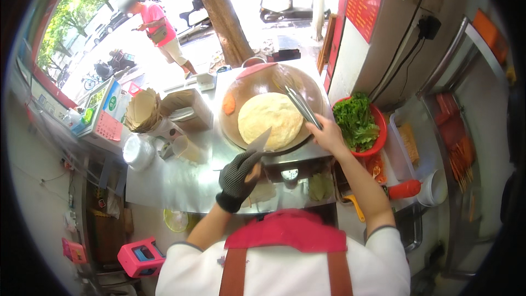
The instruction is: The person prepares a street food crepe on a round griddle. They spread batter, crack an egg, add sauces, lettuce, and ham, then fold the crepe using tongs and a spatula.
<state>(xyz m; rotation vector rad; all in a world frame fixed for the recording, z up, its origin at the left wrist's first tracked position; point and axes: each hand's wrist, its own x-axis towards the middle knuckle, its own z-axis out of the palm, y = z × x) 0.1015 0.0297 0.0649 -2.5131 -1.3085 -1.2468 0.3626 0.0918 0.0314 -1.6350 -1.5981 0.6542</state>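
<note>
A large round flatbread (269, 117) lies in a wide, shallow metal pan (257, 84) on the steel counter. My left hand (240, 175), in a dark knit glove, grips a knife (261, 139) whose pointed blade reaches over the bread's near edge. My bare right hand (328, 135) is closed around long steel tongs (303, 107), which slant over the right side of the pan. Their far end is blurred near the back of the pan. A small orange piece (229, 103) sits on the pan's left side.
A red bowl of lettuce (356, 123) stands right of the pan. To the left are a cardboard box (201, 113), paper bags (141, 111) and stacked white containers (138, 151). A red-capped bottle (404, 189) lies at right. Outside stands a person (160, 29) near a tree trunk (224, 16).
</note>
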